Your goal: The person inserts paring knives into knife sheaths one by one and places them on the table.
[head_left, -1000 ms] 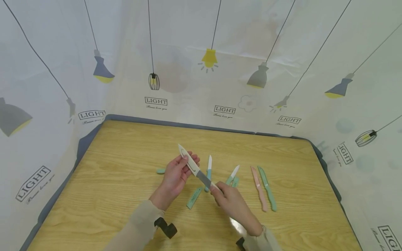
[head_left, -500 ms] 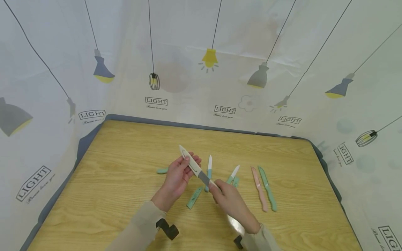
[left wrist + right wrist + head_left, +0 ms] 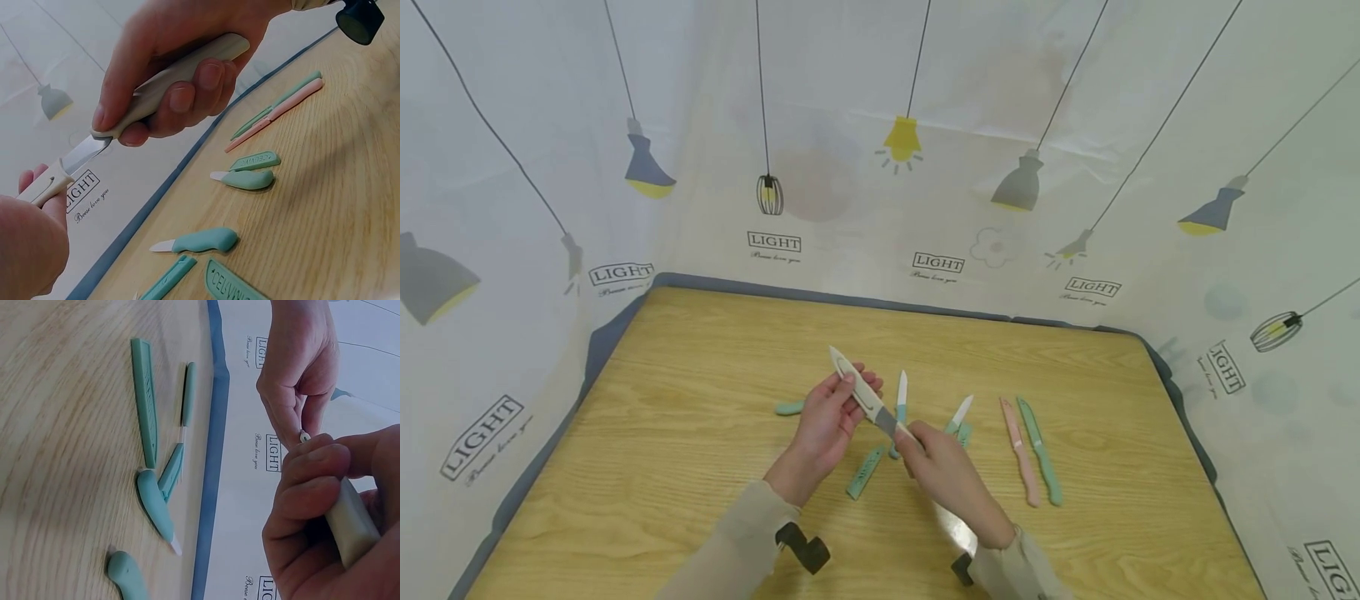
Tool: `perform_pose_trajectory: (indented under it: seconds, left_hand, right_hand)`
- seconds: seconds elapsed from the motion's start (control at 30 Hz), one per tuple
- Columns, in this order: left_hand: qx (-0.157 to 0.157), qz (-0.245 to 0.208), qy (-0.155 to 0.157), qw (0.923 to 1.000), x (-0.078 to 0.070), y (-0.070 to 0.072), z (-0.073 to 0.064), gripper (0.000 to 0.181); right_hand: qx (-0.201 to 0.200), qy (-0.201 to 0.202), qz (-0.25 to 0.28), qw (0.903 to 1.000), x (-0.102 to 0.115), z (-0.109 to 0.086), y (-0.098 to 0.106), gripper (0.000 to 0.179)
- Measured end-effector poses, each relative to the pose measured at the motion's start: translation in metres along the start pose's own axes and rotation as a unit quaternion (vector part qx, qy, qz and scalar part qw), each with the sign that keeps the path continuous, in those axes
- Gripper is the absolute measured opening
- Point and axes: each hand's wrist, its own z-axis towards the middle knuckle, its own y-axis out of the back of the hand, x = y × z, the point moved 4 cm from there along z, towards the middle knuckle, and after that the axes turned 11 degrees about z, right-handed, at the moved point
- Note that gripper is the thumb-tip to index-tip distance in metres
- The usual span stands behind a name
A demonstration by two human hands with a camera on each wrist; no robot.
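Observation:
Above the table my left hand (image 3: 822,427) pinches a cream-white blade sheath (image 3: 856,386) between thumb and fingers. My right hand (image 3: 953,473) grips the cream handle (image 3: 184,72) of a kitchen knife, its fingers wrapped round it. A short stretch of bare metal blade (image 3: 87,154) shows between handle and sheath; the rest sits inside the sheath. In the right wrist view the handle's end (image 3: 352,526) shows in the right hand's grip. Below the hands lie a blue-green paring knife (image 3: 206,240) and a green embossed sheath (image 3: 865,473).
Right of the hands lie a green paring knife (image 3: 249,180) with its sheath (image 3: 256,160) alongside. Farther right, a pink knife (image 3: 1019,452) and a green knife (image 3: 1040,452) lie side by side. A green handle (image 3: 787,408) pokes out behind the left hand. Printed sheeting (image 3: 850,275) surrounds the table.
The right hand has moved slightly up and left toward the left hand, and less bare blade shows between handle and sheath. The left hand has shifted slightly right.

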Motion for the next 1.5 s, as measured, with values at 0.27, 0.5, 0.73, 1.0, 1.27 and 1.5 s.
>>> perform_pose_trajectory:
  seconds: [0.27, 0.5, 0.73, 1.0, 1.27, 1.5]
  left_hand:
    - [0.004, 0.004, -0.001, 1.0000, 0.000, -0.001, 0.000, 0.035]
    - [0.002, -0.004, -0.003, 1.0000, 0.000, -0.002, 0.000, 0.035]
    - [0.001, -0.011, -0.002, 0.9999, 0.001, -0.005, -0.001, 0.034]
    - [0.003, -0.012, -0.003, 0.9999, 0.003, -0.008, -0.002, 0.034]
    - [0.009, -0.018, 0.001, 0.9998, 0.008, -0.012, -0.004, 0.039]
    - [0.004, -0.026, 0.000, 0.9996, 0.012, -0.014, -0.003, 0.036]
  right_hand:
    - [-0.005, -0.003, -0.003, 1.0000, 0.003, 0.005, 0.000, 0.030]
    - [-0.006, 0.000, 0.002, 1.0000, 0.005, 0.007, -0.001, 0.031]
    - [-0.012, -0.006, 0.002, 0.9999, 0.007, 0.010, -0.001, 0.031]
    - [-0.012, -0.009, 0.003, 0.9999, 0.005, 0.014, -0.001, 0.031]
    - [-0.016, -0.011, 0.010, 0.9998, 0.005, 0.015, -0.001, 0.029]
    - [-0.023, -0.002, 0.010, 0.9997, 0.004, 0.016, -0.001, 0.032]
